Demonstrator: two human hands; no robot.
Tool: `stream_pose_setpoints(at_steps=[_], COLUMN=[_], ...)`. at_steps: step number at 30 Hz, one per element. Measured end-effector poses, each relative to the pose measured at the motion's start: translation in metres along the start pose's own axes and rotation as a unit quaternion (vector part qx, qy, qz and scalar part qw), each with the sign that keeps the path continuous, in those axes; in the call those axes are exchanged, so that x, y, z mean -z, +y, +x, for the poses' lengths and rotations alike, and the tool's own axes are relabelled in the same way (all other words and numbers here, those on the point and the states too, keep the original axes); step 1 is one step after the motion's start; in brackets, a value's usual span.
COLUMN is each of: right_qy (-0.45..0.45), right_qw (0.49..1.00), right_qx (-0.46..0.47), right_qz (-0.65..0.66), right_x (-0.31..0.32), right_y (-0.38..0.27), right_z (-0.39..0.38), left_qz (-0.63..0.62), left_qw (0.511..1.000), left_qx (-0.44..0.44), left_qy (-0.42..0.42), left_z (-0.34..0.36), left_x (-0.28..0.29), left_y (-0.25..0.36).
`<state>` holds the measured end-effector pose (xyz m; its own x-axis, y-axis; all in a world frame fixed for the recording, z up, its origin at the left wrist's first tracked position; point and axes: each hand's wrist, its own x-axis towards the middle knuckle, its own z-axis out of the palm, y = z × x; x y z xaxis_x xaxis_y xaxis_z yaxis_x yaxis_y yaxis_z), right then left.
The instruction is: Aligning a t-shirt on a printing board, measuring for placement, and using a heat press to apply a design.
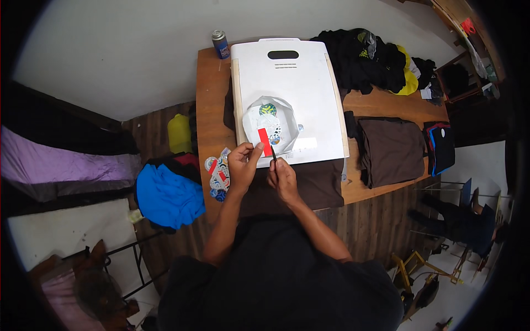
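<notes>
Between the thumb and fingers of my left hand (243, 164) is a flat red strip (263, 138), tilted over the near part of a pale, many-sided shallow tray (292, 118). My right hand (283, 177) pinches a slim dark tool (273, 153); its tip is close to the strip's lower right edge, and its exact kind is too small to tell. Inside the tray lie round patterned pieces (268, 110), one of them green and yellow. The tray rests on a white panel (314, 88) with a dark oval slot. Left of my left hand, several round printed pieces (218, 176) and bits of red are piled on the table.
The wooden table (210, 83) has a spray can (220, 44) at its far left corner. Dark clothes (348, 58) are heaped at the far right, beside folded brown fabric (389, 151). Blue cloth (168, 193) sits left of the table. Brown cloth (309, 185) lies under the panel.
</notes>
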<state>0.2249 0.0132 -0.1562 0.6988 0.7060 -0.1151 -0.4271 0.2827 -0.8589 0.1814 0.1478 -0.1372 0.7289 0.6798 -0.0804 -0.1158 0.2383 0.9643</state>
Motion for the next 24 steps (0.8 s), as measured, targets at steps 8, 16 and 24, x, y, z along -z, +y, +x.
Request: stream_pose_setpoints(at_steps=[8, 16, 24], right_qy=[-0.002, -0.012, 0.001], right_qw=[1.0, 1.0, 1.0], right_qx=[-0.012, -0.006, -0.011], right_qz=[0.001, -0.003, 0.003], right_x=[-0.002, 0.0, -0.002], right_y=[-0.003, 0.0, -0.001], right_z=[-0.002, 0.0, -0.002], left_qz=[0.0, 0.003, -0.009], left_qw=[1.0, 1.0, 1.0], left_qx=[-0.003, -0.004, -0.005], left_qy=[-0.001, -0.002, -0.005], left_z=[0.0, 0.0, 0.0], left_x=[0.003, 0.004, 0.005], left_y=[-0.003, -0.008, -0.01])
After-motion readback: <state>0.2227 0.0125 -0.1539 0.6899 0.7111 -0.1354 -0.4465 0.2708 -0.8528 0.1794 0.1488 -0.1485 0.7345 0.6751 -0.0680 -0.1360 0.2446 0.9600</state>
